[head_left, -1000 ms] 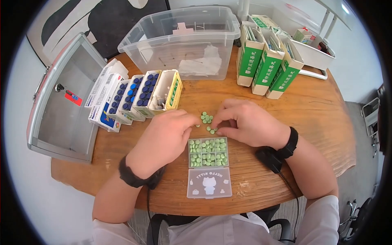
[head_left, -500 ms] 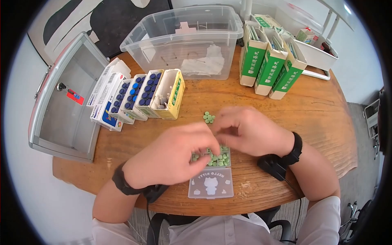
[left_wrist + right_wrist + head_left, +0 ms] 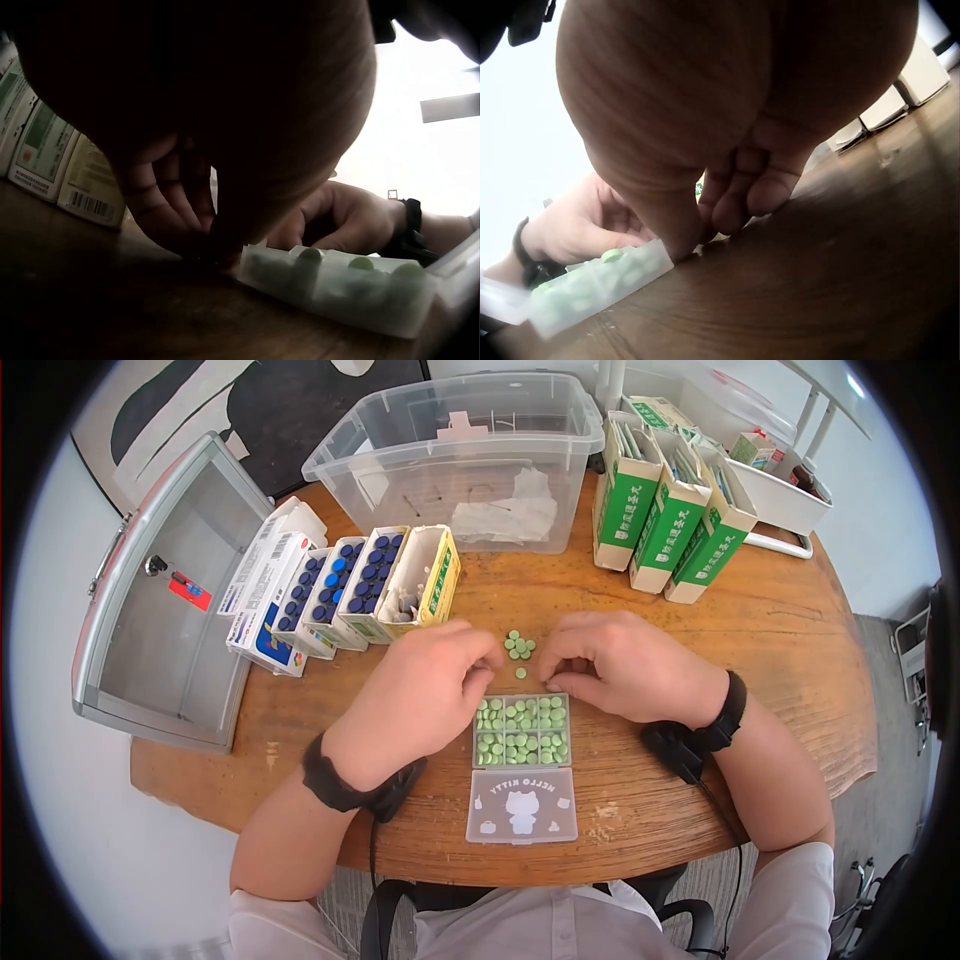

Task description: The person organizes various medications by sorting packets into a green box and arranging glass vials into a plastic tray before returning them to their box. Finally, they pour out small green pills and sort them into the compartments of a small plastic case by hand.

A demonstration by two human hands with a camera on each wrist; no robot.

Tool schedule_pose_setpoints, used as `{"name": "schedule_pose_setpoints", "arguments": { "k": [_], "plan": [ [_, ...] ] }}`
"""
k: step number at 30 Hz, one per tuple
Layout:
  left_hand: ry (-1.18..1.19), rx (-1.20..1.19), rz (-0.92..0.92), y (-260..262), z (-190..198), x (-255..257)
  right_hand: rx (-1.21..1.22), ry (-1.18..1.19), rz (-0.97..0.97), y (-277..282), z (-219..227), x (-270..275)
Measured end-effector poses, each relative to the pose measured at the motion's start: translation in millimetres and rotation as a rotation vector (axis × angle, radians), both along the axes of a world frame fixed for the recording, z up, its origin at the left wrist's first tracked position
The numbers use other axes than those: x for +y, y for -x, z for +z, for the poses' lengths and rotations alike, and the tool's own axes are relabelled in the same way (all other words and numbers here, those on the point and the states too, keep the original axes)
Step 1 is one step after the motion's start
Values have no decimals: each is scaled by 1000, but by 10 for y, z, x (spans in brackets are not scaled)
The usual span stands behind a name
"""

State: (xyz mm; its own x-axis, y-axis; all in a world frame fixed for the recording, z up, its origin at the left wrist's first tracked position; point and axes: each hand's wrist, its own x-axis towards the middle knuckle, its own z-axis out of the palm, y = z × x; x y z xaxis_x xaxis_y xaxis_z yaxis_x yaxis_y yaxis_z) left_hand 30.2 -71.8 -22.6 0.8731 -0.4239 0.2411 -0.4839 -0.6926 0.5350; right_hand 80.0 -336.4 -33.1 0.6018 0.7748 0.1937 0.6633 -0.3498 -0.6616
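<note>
Round green tablets fill a clear pill box [image 3: 521, 731] with several compartments, its printed lid [image 3: 521, 806] folded open toward the person. Beyond the box lie a small cluster of tablets [image 3: 519, 646] and a single tablet [image 3: 521, 673]. My left hand [image 3: 425, 685] rests low at the left of them, fingers bent down and fingertips at the tabletop. From the right, my right hand [image 3: 630, 665] faces it with thumb and fingers bent together close to the single tablet. I cannot tell whether either pinches a tablet, since the palms hide the fingertips in both wrist views.
Open cartons of blue-capped vials [image 3: 372, 575] stand at left beside a hinged clear case [image 3: 160, 600]. A large clear bin [image 3: 455, 460] is at the back. Green-and-white boxes [image 3: 665, 520] and a white tray [image 3: 790, 515] stand at back right. Cables hang from both wrists.
My left hand passed over the pill box and came back to the left of the tablets. Fewer loose tablets lie between the hands. My right hand moved slightly right.
</note>
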Motion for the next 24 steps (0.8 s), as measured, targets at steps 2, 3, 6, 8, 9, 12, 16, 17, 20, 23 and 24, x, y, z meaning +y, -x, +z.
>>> {"name": "schedule_pose_setpoints", "arguments": {
  "k": [2, 3, 6, 8, 9, 12, 16, 17, 20, 23, 24],
  "plan": [
    [-5, -19, 16, 3, 0, -3, 10, 21, -26, 4, 33, 2],
    [-10, -38, 31, 2, 2, -5, 20, 43, -52, 5, 56, 4],
    [50, 70, 2, 76, 176, -20, 212, -19, -83, 31, 115, 17],
    [94, 181, -124, 170, 323, -30, 290, -65, -42, 100, 138, 59],
    [136, 287, -250, 201, 354, -33, 363, -112, -1, 131, 141, 82],
    [116, 267, -274, 186, 316, -28, 169, -59, 13, 186, 132, 134],
    [85, 312, -166, 96, 289, 36, -139, -139, -127, 53, -86, 120],
    [85, 311, -165, 89, 310, 58, -140, -139, -125, 47, -120, 114],
    [83, 575, -216, 89, 385, 71, -193, -96, -106, 45, -177, 93],
    [90, 415, -139, 94, 372, 47, -150, -53, -92, 41, -134, 82],
    [87, 332, -156, 76, 316, 52, -135, -53, -98, 47, -122, 80]
  ]
}}
